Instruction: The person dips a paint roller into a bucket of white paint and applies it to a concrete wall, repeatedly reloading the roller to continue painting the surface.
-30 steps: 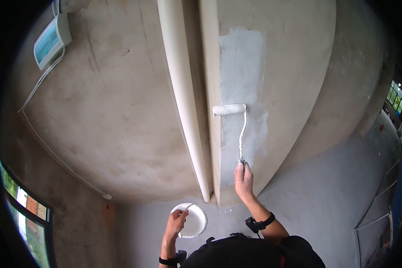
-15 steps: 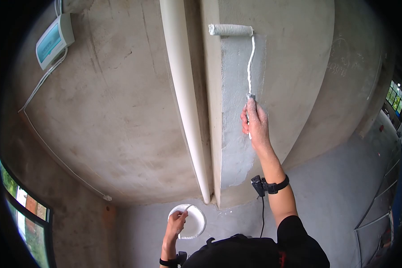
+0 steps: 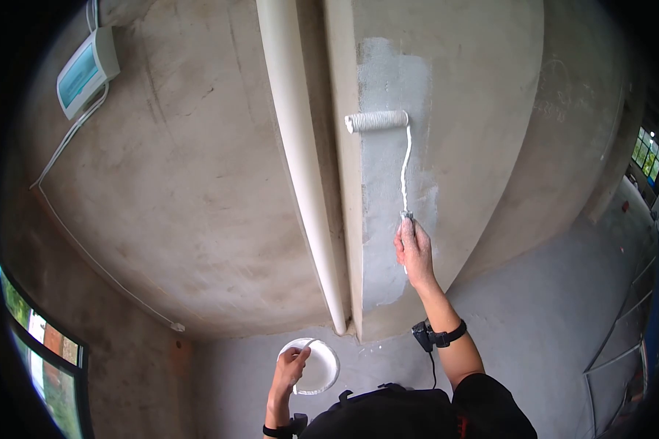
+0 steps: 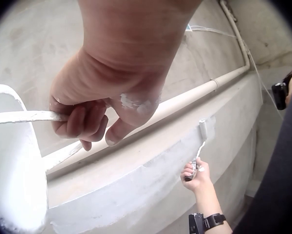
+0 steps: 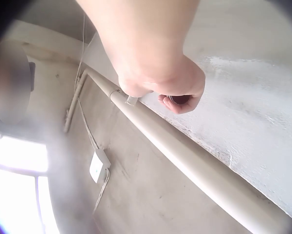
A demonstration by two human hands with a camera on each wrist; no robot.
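My right hand [image 3: 415, 252] gripped the handle of the paint roller [image 3: 377, 121], whose sleeve lay on the wet grey strip [image 3: 388, 73] of the concrete pillar [image 3: 483, 110], near the white pipe [image 3: 293, 146]. My left hand [image 3: 289, 368] was curled round the bail of the paint bucket [image 3: 337, 362] lower down. By my judgement only that narrow strip was coated. The pillar's wide face to its right was bare, so most was left to do.
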